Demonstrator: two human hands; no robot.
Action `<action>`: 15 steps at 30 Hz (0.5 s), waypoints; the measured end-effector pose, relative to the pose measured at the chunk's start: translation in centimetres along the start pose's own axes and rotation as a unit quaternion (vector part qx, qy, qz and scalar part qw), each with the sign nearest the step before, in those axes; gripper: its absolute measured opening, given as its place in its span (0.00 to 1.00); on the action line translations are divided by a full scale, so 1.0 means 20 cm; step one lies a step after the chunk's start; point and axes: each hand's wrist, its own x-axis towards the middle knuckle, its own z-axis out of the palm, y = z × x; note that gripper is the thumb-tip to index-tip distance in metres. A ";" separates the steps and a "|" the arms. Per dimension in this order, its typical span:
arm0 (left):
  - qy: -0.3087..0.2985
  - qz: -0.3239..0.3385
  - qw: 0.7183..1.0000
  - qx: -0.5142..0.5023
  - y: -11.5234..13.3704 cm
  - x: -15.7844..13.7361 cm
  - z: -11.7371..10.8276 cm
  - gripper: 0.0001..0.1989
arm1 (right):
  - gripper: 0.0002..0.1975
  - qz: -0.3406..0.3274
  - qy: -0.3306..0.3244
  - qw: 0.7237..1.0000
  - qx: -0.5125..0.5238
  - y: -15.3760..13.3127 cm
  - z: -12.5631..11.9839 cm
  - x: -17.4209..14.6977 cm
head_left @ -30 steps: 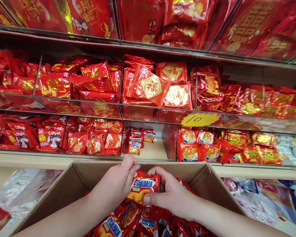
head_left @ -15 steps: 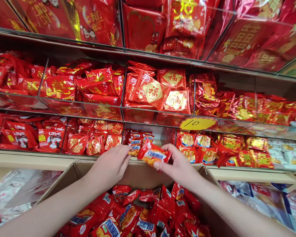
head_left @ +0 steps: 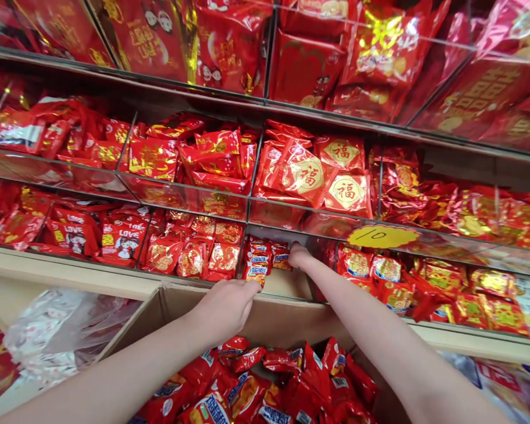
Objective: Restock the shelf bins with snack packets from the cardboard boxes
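My right hand reaches into the low shelf compartment and pinches the edge of a small red snack packet, its fingertips partly hidden. That packet lies beside a column of similar packets with blue and white lettering. My left hand is closed at the compartment's front edge, its fingers together beside the front packet of that column; I cannot make out what its fingertips hold, if anything. Below both arms stands an open cardboard box, filled with loose red snack packets of the same look.
Clear dividers split the shelves into compartments of red and gold packets. A yellow price tag marked 10 hangs above, right of my right hand. The middle shelf's clear front lip overhangs the low row. A plastic bag lies left of the box.
My right hand has carried the packet from above the box forward into the compartment, beside the column. My left hand stays near the front edge. The view has shifted, so the shelves sit further right.
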 end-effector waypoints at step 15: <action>-0.037 -0.017 0.999 -0.014 -0.03 0.04 0.02 0.14 | 0.20 0.095 -0.045 0.994 -0.026 0.02 0.13 0.07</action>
